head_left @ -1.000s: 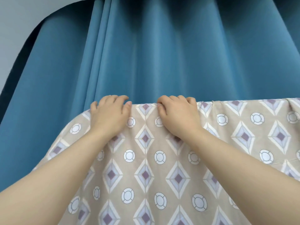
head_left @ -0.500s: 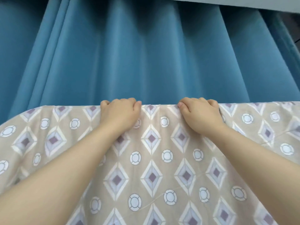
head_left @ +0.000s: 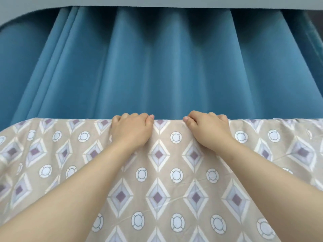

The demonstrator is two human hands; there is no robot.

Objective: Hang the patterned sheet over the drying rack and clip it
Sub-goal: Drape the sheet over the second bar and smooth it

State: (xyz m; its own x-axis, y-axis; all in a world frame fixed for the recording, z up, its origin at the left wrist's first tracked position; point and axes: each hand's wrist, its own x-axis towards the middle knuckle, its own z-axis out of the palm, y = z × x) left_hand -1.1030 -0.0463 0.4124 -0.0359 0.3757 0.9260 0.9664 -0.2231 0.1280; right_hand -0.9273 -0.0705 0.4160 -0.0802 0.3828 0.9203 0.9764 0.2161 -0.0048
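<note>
The left hand (head_left: 130, 131) and the right hand (head_left: 208, 131) sit side by side on the top fold of the sheet (head_left: 157, 198), with a short stretch of cloth between them. On each hand the fingers (head_left: 195, 114) are curled over the fold and down its far side, and the thumbs lie toward the gap, so both hands are grasping the sheet at its ridge. The cloth falls from under the knuckles toward the person and spreads out to either side of the hands. Beyond the fingertips hangs a blue curtain (head_left: 157, 67). The rack is hidden under the cloth, so it cannot be told whether the fingers also close round a bar. No clip is in sight.

The draping looks mostly done and the clipping not begun. The main risk is sliding. How much cloth hangs past the fingertips is out of sight, and if the near side is much heavier, the sheet may creep back toward the person once a hand lets go to fetch a clip. Out to the right of the right hand the fold is puckered. Clipped over that bunching, the sheet would dry creased and the clip might grip badly. A hard tug to smooth it could drag the fold off the bar.
</note>
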